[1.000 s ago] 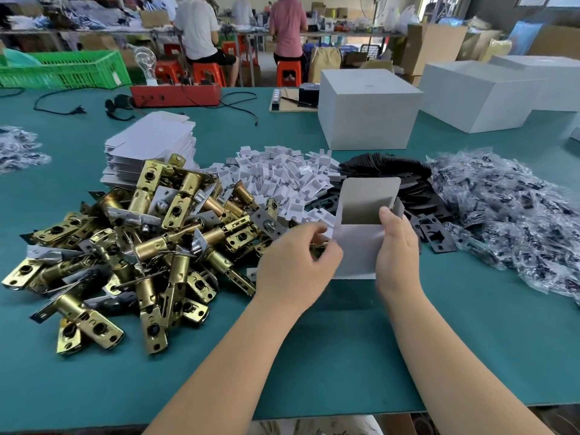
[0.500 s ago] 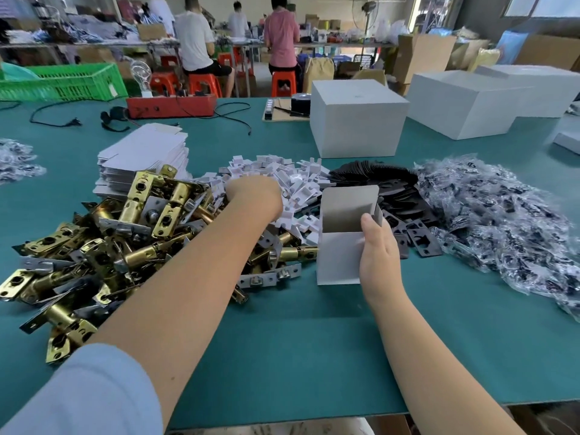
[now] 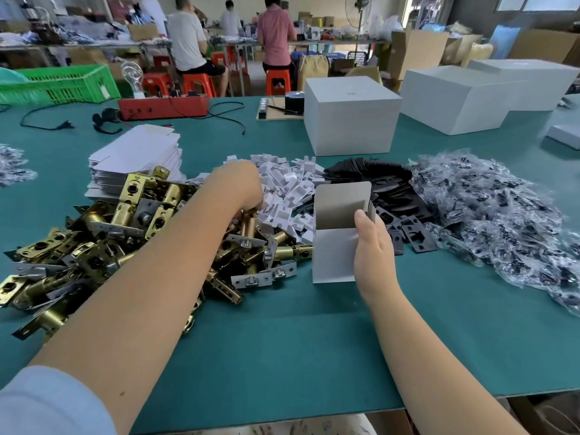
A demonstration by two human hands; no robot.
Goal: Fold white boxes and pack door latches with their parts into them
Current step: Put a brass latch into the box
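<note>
While right hand (image 3: 373,249) grips open white box (image 3: 334,255), left hand (image 3: 238,183) grasps brass latch (image 3: 248,222) from pile.

Bare green table (image 3: 282,346) near edge; latch pile (image 3: 103,246) crowding left.

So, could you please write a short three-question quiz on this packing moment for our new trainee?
1. True or false: the small white box held by the right hand stands with its top flap open.
2. The left hand reaches into: A) brass latches B) bagged parts C) green crate
3. Fill in: the black plates lie to the box's ____.

Key: 1 true; 2 A; 3 right.
</note>
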